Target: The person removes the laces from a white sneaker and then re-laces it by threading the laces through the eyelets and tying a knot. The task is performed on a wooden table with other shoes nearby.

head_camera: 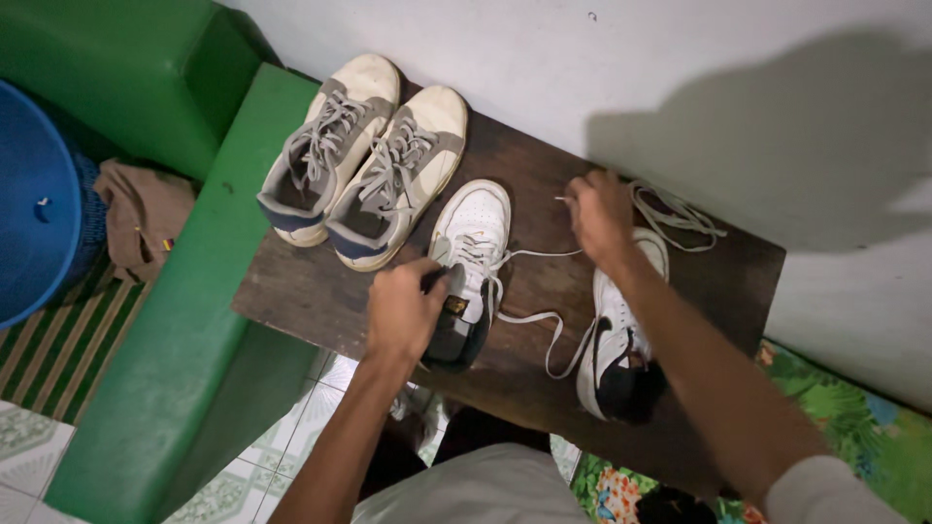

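A white sneaker (473, 233) with a black tongue stands on a dark wooden bench (311, 296). My left hand (403, 311) grips its tongue at the opening. My right hand (599, 215) pinches the end of that sneaker's white lace (540, 254), pulled out to the right. Its partner, a second white sneaker (612, 354) with a black heel, lies under my right forearm, its loose lace (678, 215) trailing toward the wall.
A pair of cream and grey sneakers (364, 160) sits at the bench's left end. A green ledge (209, 291) borders the bench on the left, with a blue tub (34, 209) and brown cloth (141, 213) beyond. A white wall (680, 58) rises behind; tiled floor (282, 456) lies below.
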